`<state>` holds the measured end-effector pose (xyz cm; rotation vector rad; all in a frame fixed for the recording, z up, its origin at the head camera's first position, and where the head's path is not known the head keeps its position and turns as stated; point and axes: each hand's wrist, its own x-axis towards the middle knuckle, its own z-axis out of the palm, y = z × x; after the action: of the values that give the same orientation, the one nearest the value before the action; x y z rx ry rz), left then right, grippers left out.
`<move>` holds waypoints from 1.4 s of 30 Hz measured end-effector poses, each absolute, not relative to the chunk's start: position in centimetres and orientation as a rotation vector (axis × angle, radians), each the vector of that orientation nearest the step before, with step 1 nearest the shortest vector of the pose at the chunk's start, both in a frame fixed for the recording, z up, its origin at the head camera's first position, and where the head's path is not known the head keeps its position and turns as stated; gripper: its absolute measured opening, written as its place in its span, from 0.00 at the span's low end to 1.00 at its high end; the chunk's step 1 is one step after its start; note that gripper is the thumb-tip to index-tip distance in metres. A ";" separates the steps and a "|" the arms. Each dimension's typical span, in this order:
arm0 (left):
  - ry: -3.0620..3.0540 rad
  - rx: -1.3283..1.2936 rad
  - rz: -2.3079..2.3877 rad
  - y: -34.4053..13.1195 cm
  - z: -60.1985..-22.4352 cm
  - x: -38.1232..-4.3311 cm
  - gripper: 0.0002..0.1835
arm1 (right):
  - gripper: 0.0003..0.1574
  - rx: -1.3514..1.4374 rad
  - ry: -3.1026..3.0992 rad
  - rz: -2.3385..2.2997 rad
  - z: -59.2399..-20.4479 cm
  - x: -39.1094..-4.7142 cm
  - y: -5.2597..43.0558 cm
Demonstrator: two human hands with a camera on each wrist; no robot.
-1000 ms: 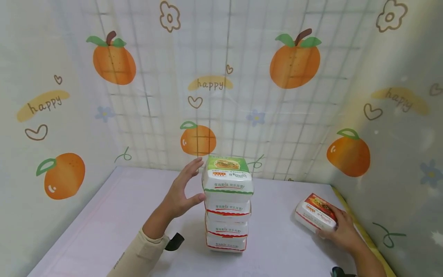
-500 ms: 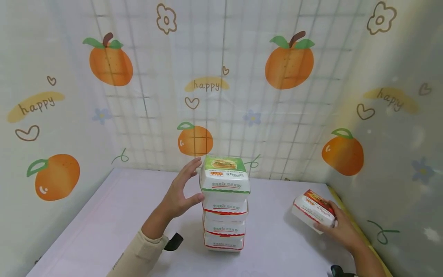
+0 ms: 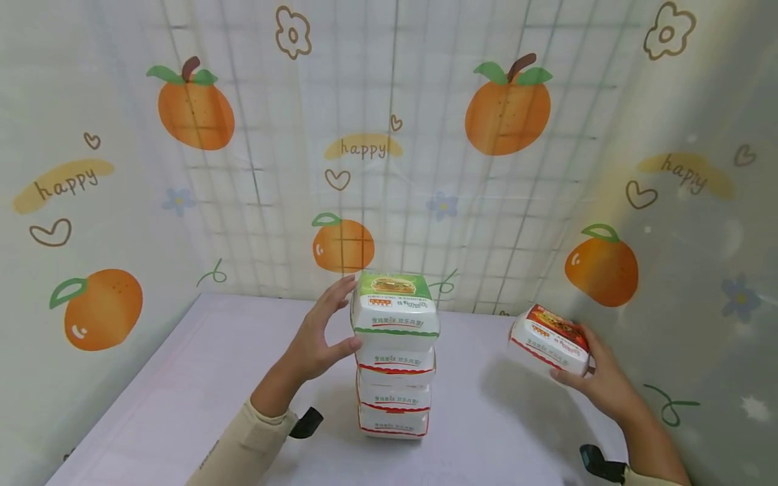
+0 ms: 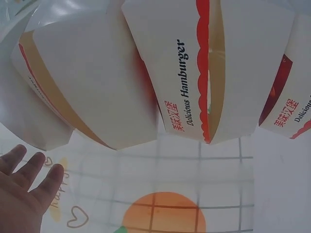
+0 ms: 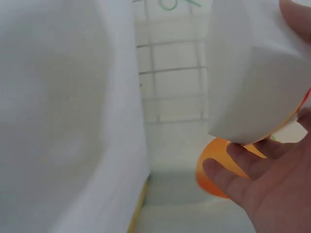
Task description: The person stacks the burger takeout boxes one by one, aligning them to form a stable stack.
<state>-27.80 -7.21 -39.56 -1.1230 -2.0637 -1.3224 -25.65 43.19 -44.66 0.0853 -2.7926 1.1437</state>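
1. The right hand [image 3: 606,385] pinches a red-topped box [image 3: 550,341] above the table [image 3: 480,432], right of the stack [image 3: 394,398].
2. The left hand [image 3: 314,345] is spread beside the stack's upper end, where a green-topped box [image 3: 396,310] sits.

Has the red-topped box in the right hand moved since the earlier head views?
Yes, upward in the head view: the red-topped box, held by the right hand, now overlaps the table's back edge, where before it sat wholly below that line.

The head camera is looking forward and down over the table [image 3: 474,432]; the wrist cameras are closely facing stacked boxes [image 3: 395,358] (left) and a held box [image 3: 550,343] (right), the head view sharing both.
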 end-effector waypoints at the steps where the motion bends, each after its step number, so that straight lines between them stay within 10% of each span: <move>1: -2.063 -1.124 -1.322 -7.2 -39.6 -27.8 0.45 | 0.76 0.089 -2.789 1.143 -44.3 -25.6 42.9; 42: -2.036 -1.141 -1.302 -6.9 -39.1 -28.1 0.45 | 0.61 0.389 -2.463 1.150 -35.9 -23.9 35.3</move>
<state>-28.06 -6.89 -39.10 -1.1405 -2.0360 -1.3018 -23.94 35.29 -35.91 0.3889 -2.4631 1.1503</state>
